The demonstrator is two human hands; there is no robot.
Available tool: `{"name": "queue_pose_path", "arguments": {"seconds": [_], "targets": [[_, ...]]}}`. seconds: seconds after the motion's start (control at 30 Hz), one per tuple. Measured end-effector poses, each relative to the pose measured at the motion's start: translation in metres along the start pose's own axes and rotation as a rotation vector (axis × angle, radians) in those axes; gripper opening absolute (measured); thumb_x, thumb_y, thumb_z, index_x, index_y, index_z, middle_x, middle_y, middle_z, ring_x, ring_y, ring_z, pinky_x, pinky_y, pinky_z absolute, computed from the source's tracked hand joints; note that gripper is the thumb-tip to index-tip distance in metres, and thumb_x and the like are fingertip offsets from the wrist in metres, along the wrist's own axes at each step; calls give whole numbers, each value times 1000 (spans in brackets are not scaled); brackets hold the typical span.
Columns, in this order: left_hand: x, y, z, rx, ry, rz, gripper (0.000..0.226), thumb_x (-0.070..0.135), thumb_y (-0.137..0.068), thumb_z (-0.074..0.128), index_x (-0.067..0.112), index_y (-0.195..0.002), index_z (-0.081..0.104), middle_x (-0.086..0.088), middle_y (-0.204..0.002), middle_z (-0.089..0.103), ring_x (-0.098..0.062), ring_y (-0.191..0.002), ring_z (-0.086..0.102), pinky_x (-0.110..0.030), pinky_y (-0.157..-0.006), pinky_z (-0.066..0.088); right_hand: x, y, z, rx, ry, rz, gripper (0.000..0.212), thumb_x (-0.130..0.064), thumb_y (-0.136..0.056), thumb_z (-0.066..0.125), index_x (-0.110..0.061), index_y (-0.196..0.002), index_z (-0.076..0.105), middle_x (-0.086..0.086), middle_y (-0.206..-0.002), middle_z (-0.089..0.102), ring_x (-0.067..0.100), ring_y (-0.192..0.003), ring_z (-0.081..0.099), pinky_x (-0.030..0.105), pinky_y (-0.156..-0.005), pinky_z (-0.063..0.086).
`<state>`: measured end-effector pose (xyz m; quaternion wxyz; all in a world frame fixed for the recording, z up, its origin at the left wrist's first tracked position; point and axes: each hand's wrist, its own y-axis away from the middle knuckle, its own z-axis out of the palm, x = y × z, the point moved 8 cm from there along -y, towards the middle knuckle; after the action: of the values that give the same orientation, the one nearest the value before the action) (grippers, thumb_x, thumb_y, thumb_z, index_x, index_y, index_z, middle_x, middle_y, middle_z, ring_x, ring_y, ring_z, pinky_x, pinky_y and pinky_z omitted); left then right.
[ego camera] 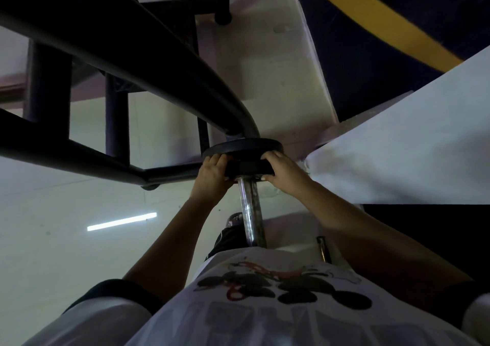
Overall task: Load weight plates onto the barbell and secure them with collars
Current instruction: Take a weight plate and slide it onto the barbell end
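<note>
Person in a white printed T-shirt [278, 306], both arms stretched forward. Shiny chrome barbell sleeve [250, 213] runs from the torso out between the forearms. Left hand [213, 176] and right hand [285, 176] each clasp an opposite edge of a small black round weight plate [249, 167] threaded on the sleeve, fingers curled over its rim. Just beyond the hands, touching that plate, a larger black round plate [242, 147]. Past it, a black tubular steel rack frame [132, 62] against a pale wall.
</note>
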<state>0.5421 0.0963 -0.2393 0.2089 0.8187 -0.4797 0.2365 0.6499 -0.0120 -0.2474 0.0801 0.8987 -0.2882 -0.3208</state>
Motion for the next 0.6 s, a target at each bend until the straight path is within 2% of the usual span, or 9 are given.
{"name": "queue_pose_path", "arguments": {"seconds": [0.07,0.17,0.3,0.43,0.6], "targets": [[-6,0,2,-41,1,-28,46,8,-73,71,3,-114,52,-21,-111,60,-37,-104,54,-43,-88,44,-1,1,4,-20,18,2,43,-5,-76,69,-2,-115,51,20,-117,57,36,-105,55,36,-83,44],[-15,2,3,-64,23,-75,42,5,-76,67,5,-116,54,-19,-111,62,-35,-102,57,-37,-85,45,-2,2,6,-7,12,0,44,-3,-75,69,-3,-116,53,18,-118,58,36,-106,55,37,-86,44],[-15,15,8,-102,25,-56,41,8,-77,68,9,-116,57,-17,-112,62,-33,-102,58,-37,-85,46,0,15,13,11,8,8,44,-2,-76,67,-5,-118,53,16,-118,58,32,-107,54,29,-84,39],[-6,55,18,-98,69,-31,43,16,-76,71,12,-117,57,-13,-113,64,-29,-104,58,-37,-86,47,-1,45,27,-11,1,-12,43,-3,-77,65,-6,-118,53,15,-115,58,30,-106,52,27,-82,37],[6,108,33,-42,56,-55,45,18,-74,73,12,-116,58,-13,-109,64,-27,-101,58,-27,-80,40,-4,97,46,-7,2,-46,39,-3,-77,64,-7,-115,54,15,-111,59,30,-103,52,29,-80,37]]}}
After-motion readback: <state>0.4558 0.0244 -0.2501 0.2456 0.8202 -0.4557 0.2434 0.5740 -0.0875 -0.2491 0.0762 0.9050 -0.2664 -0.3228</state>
